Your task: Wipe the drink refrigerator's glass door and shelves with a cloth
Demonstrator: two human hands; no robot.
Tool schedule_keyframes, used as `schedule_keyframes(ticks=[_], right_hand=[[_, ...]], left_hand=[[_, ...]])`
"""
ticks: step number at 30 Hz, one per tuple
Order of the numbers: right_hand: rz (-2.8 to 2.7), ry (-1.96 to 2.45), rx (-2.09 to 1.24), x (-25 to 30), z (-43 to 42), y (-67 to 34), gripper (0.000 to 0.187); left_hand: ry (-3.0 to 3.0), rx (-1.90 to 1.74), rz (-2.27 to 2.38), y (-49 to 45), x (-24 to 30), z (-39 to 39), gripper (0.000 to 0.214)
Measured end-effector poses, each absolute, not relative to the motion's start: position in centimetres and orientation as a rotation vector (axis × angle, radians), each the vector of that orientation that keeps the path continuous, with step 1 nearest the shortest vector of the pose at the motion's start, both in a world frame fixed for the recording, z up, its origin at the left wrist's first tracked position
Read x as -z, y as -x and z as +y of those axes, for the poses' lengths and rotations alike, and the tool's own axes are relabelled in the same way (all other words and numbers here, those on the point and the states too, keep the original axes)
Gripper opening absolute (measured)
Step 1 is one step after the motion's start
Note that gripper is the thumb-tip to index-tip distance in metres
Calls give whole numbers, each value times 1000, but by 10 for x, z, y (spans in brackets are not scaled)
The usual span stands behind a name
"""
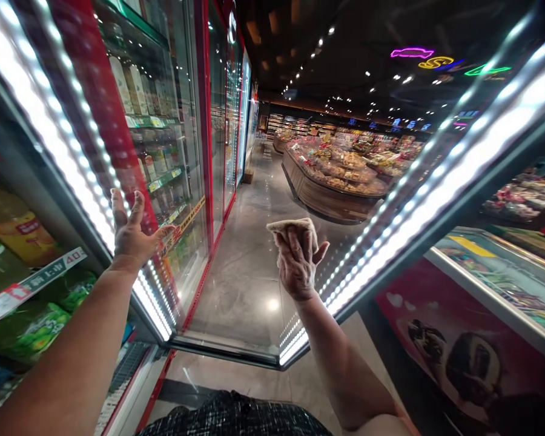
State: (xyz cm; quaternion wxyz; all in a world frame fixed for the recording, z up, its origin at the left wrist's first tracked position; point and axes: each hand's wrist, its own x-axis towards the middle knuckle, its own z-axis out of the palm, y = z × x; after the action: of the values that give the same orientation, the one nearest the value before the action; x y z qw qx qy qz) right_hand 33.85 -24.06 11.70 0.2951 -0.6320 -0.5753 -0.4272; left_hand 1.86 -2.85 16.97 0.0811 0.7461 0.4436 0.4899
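A glass door [236, 303], framed by bright LED strips, stands open in front of me. My right hand [298, 266] presses a folded beige cloth [279, 226] against the middle of the pane, with the fingers laid over it and the thumb out to the right. On the left, my left hand [134, 236] has its fingers spread and rests at the door's lit left edge [102, 215]. It holds nothing. Its fingertips seem to touch the glass beside the strip.
Shelves with juice bottles [25, 233] and a price rail [36, 287] are close on the left. Red-framed fridges [208, 121] line the aisle beyond the glass. A wooden display counter [331, 188] stands ahead, and a chest freezer [504, 266] is at the right.
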Motion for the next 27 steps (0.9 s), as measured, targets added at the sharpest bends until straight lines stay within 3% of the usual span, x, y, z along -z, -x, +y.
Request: schedule_keyframes(ticks=[8, 13, 19, 27], right_hand=[[-1618, 1654, 1162, -90, -245, -341, 51], [-1318, 1665, 1242, -102, -240, -347, 45], [-1385, 1713, 1182, -81, -235, -344, 50], [-945, 1811, 1058, -76, -238, -356, 63]], left_hand=[[-2237, -1466, 1309, -18, -165, -24, 110], [-2265, -1517, 1293, -19, -161, -21, 104], [-2257, -1502, 1309, -21, -162, -20, 98], [-2285, -1550, 1301, -23, -158, -20, 96]])
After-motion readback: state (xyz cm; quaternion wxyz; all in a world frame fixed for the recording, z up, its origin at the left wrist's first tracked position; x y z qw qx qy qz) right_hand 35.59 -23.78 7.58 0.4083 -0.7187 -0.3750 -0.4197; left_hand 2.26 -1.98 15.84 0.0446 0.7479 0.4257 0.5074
